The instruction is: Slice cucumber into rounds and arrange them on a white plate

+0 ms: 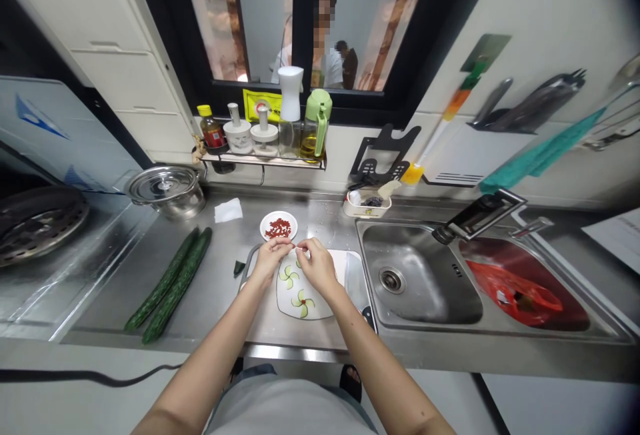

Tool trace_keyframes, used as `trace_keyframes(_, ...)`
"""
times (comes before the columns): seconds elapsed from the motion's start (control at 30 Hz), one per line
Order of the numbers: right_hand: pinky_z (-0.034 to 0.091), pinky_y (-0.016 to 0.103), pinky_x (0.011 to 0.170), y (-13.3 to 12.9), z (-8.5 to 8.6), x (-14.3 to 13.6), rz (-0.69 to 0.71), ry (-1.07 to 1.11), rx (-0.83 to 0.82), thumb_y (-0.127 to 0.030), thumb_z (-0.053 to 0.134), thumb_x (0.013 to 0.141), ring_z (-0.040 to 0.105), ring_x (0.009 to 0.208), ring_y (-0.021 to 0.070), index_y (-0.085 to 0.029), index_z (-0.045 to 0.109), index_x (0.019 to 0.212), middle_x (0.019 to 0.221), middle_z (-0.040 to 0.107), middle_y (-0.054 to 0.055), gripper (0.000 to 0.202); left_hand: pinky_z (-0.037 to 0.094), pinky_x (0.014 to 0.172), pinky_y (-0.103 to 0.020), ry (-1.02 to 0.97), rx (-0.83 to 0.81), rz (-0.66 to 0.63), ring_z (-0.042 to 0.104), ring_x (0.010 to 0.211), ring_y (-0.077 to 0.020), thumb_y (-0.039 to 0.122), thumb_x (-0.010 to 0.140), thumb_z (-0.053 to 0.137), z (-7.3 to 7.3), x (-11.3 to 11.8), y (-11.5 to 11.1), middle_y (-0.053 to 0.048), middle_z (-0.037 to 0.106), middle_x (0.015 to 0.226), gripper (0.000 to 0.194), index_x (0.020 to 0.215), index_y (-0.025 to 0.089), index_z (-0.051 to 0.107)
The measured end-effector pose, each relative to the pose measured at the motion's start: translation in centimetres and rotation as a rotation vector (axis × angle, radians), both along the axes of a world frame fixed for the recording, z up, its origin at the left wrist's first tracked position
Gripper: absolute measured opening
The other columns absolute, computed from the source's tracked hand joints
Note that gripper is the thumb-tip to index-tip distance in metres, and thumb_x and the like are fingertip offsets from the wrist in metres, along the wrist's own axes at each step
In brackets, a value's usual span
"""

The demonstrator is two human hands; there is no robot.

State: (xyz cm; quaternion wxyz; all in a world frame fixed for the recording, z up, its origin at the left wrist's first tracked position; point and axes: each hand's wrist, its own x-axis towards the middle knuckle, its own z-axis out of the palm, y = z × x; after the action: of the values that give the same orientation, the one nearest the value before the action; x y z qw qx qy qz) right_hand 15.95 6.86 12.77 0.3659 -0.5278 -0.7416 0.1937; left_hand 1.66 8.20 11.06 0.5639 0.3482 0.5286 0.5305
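Note:
My left hand (271, 258) and my right hand (317, 267) meet above a white plate (286, 302), fingertips pinched together on a small red piece (294, 246) between them. On the plate, thin green cucumber slices (289, 277) form pinwheels; the front one has a red centre. Part of another pinwheel is hidden by my right hand. The plate rests on a cutting board (263, 332). Just behind my hands stands a small white dish (264, 223) of red pieces (278, 228). A knife (356, 280) lies on the board's right side.
Two whole cucumbers (175, 282) lie at left, near a lidded steel pot (170, 192) and a white tissue (229, 210). A cucumber end (239, 267) is beside the board. At right is a double sink (425, 275) holding a red bag (520, 295). Bottles (314, 125) fill a rack behind.

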Motion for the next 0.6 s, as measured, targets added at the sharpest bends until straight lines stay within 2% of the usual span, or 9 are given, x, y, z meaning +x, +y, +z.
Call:
trace_keyframes(0.13,0.041,0.026,0.074,-0.1,0.0,-0.1,0.006,-0.011,0.029,-0.029,0.046,0.087,0.056,0.083,0.0164,-0.021,0.062,0.089,0.088,0.062,0.004,0.018,0.043,0.061,-0.022,0.001,0.022,-0.001,0.059,0.063,-0.0112,0.031,0.056,0.077,0.7,0.3,-1.1,-0.003,0.068,0.072,0.029,0.078,0.016,0.068)
trace_keyframes(0.23,0.041,0.025,0.074,-0.3,0.1,0.0,0.013,-0.029,0.011,-0.028,0.046,0.087,0.056,0.084,0.0163,-0.021,0.062,0.089,0.090,0.062,0.004,0.018,0.044,0.061,-0.022,0.016,0.025,-0.016,0.059,0.064,-0.0117,0.033,0.057,0.076,0.8,0.3,-1.5,-0.003,0.069,0.073,0.028,0.079,0.016,0.067)
trace_keyframes(0.47,0.038,0.025,0.074,-0.6,0.4,0.0,0.039,-0.103,-0.057,-0.026,0.044,0.088,0.055,0.084,0.0161,-0.020,0.061,0.089,0.090,0.061,0.005,0.018,0.041,0.056,-0.022,0.095,0.024,-0.074,0.060,0.066,-0.0130,0.039,0.063,0.071,-0.2,-0.4,-1.8,-0.005,0.070,0.082,0.032,0.086,0.017,0.066)
trace_keyframes(0.6,0.035,0.024,0.070,-0.7,0.0,0.3,0.044,-0.153,-0.099,-0.027,0.044,0.089,0.054,0.080,0.0150,-0.020,0.060,0.088,0.087,0.062,0.004,0.018,0.044,0.060,-0.023,0.190,0.070,-0.022,0.062,0.071,-0.0144,0.039,0.069,0.064,-1.4,-1.5,-1.9,-0.007,0.071,0.083,0.031,0.091,0.016,0.065)
